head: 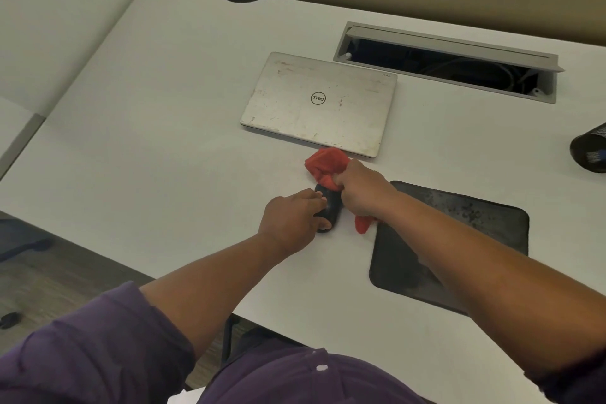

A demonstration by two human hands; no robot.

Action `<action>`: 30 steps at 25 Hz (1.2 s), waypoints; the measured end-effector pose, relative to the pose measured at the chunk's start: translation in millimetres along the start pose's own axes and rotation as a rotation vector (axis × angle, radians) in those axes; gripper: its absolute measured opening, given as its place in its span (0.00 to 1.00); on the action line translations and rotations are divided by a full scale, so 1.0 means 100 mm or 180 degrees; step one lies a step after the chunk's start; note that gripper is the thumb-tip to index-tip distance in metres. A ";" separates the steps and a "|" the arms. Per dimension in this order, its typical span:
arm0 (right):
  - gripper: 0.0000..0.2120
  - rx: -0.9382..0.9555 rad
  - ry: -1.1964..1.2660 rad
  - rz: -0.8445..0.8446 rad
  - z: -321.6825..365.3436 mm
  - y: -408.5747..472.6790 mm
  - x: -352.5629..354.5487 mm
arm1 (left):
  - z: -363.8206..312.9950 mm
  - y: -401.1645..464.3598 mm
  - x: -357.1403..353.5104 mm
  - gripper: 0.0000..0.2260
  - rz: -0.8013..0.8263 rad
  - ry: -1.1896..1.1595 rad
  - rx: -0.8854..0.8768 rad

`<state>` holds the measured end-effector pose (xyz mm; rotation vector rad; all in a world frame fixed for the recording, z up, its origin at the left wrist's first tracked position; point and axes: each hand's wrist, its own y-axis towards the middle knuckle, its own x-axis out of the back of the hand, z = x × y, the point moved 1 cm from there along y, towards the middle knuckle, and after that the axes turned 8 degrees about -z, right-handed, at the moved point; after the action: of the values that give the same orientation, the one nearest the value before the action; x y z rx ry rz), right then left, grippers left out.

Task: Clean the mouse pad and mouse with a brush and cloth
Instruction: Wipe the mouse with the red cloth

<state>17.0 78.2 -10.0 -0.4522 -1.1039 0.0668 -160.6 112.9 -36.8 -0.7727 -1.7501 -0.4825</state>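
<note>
A black mouse [330,205] lies on the white desk [157,147], left of the mouse pad. My left hand [290,220] grips the mouse from its left side, fingers over its top and thumb at its near end. My right hand [362,188] is shut on a bunched red cloth [328,163] and presses it against the far end of the mouse; a tail of the cloth hangs below my fist. The dark mouse pad [472,233] lies to the right, speckled with dust, partly under my right forearm. No brush is in view.
A closed silver laptop [319,103] lies just beyond the cloth. Behind it is an open cable tray [446,62] set into the desk. A black mesh cup [590,149] stands at the right edge. The desk's near edge runs diagonally below my arms.
</note>
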 end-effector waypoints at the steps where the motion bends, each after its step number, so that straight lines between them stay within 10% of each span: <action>1: 0.09 0.0009 -0.0030 0.0115 0.01 -0.02 0.00 | -0.01 0.00 0.00 0.12 0.0009 0.0000 -0.0013; 30: 0.12 0.0202 -0.0169 0.0201 0.22 0.04 0.16 | -0.05 -0.03 0.01 0.12 -0.0073 0.0119 -0.0123</action>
<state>6.1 93.5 9.9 -0.4306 -1.1363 0.1697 -159.6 107.3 -33.7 -0.7667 -1.7210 -0.5443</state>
